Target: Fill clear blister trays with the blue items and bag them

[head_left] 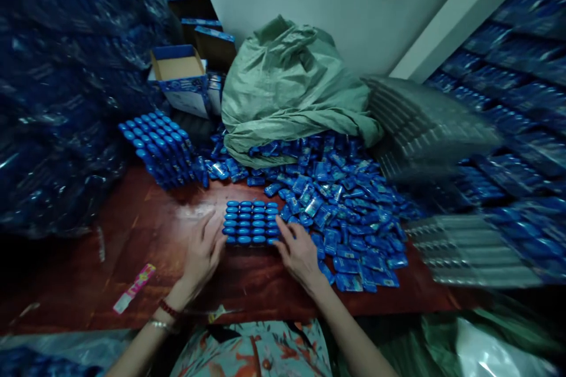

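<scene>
In the middle of the table stands a block of small blue packs, set in even rows with their rounded ends facing up. My left hand is at the block's left side, fingers apart, the thumb side close to its edge. On the opposite side my right hand has spread fingers touching the right edge. Neither hand wraps around the block. Loose blue packs lie heaped just right of my right hand. Another stacked block of blue packs stands at the back left.
A green sack slumps behind the heap. Open cardboard boxes sit at the back left, beside plastic-wrapped blue stacks. Clear plastic trays are piled at the right. A pink strip lies on the red-brown table.
</scene>
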Action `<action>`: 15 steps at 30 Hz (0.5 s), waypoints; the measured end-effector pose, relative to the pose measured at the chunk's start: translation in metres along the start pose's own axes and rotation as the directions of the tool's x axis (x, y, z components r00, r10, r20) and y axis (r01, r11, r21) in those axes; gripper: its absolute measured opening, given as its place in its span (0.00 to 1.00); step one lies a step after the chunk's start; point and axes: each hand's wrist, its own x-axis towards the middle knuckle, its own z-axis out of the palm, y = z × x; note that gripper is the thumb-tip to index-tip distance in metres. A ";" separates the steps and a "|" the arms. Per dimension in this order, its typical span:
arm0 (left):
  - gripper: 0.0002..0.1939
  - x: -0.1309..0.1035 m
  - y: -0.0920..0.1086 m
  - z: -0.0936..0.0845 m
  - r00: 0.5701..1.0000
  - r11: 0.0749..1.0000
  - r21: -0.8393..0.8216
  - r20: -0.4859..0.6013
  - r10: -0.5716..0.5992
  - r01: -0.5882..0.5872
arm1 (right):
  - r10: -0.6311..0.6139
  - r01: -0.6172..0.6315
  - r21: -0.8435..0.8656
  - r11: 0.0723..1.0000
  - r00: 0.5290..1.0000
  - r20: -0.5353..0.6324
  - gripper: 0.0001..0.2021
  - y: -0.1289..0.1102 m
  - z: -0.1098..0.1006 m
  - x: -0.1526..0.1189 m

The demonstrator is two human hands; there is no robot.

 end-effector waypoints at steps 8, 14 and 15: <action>0.29 0.047 0.035 0.052 0.883 0.944 0.175 0.339 -0.325 0.280 | 0.164 -0.182 0.111 0.977 0.974 0.155 0.28 -0.025 0.048 0.063; 0.30 0.036 0.023 0.046 0.843 0.829 -0.195 0.256 -0.473 0.525 | 0.265 -0.311 0.562 0.767 0.950 0.165 0.33 0.003 0.071 0.052; 0.31 0.030 0.020 0.040 0.796 0.743 -0.286 0.238 -0.557 0.605 | 0.358 -0.389 0.638 0.664 0.915 0.184 0.35 0.009 0.071 0.048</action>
